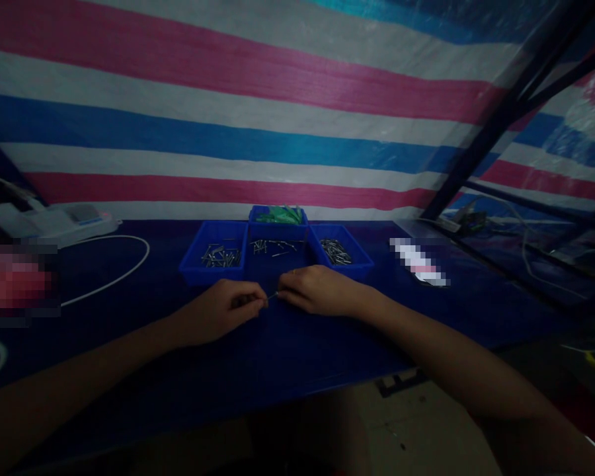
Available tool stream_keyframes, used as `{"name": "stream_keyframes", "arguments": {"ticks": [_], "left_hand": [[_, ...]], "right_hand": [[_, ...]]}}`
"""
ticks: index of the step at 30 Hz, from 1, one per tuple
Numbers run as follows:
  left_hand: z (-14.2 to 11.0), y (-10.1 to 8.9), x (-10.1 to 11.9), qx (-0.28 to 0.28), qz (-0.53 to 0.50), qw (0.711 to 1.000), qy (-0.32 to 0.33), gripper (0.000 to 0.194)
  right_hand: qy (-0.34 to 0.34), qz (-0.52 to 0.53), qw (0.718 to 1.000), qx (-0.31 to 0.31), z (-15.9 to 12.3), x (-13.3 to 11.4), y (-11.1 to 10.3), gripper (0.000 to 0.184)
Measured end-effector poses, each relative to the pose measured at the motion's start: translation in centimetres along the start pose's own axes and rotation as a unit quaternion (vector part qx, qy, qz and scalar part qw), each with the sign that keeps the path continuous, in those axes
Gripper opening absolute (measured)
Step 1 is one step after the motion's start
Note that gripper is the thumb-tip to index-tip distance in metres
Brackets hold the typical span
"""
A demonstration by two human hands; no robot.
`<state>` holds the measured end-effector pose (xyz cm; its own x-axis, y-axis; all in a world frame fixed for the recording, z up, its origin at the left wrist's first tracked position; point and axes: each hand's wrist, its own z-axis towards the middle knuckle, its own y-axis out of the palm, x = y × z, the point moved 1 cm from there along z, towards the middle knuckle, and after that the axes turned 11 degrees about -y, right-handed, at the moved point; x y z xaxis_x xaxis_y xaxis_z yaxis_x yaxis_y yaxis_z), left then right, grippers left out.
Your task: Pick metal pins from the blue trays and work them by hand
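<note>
A thin metal pin (272, 296) spans the small gap between my hands, just above the blue tabletop. My left hand (231, 307) pinches one end between thumb and forefinger. At the other end, the fingertips of my right hand (317, 289) are closed, palm down. The pin's ends are hidden by my fingers. Beyond my left hand, a blue bin (191, 270) holds loose metal pins (221, 256). Another blue bin (359, 264), behind my right hand, contains a pile of similar pins (335, 252). Several loose pins (272, 246) lie between the bins.
A third blue bin (277, 229) with green pieces (283, 215) stands at the back. Left are a white device (72, 223) and a white cable (141, 261). A blurred-out flat object (419, 261) lies right. Striped sheeting (228, 145) hangs behind the table (287, 370).
</note>
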<state>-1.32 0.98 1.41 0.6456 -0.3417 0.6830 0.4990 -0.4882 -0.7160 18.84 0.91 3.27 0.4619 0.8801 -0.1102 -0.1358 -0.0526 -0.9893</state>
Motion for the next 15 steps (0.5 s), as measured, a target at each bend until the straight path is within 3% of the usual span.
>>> {"name": "stream_keyframes", "arguments": {"ticks": [6, 15], "left_hand": [[0.04, 0.13, 0.21, -0.020, 0.012, 1.000, -0.011, 0.025], [0.19, -0.04, 0.20, -0.032, 0.001, 0.999, -0.029, 0.022]], "right_hand": [[-0.005, -0.008, 1.000, 0.020, -0.08, 0.09, 0.00, 0.018], [-0.011, -0.040, 0.999, -0.005, -0.04, -0.09, -0.17, 0.015]]}}
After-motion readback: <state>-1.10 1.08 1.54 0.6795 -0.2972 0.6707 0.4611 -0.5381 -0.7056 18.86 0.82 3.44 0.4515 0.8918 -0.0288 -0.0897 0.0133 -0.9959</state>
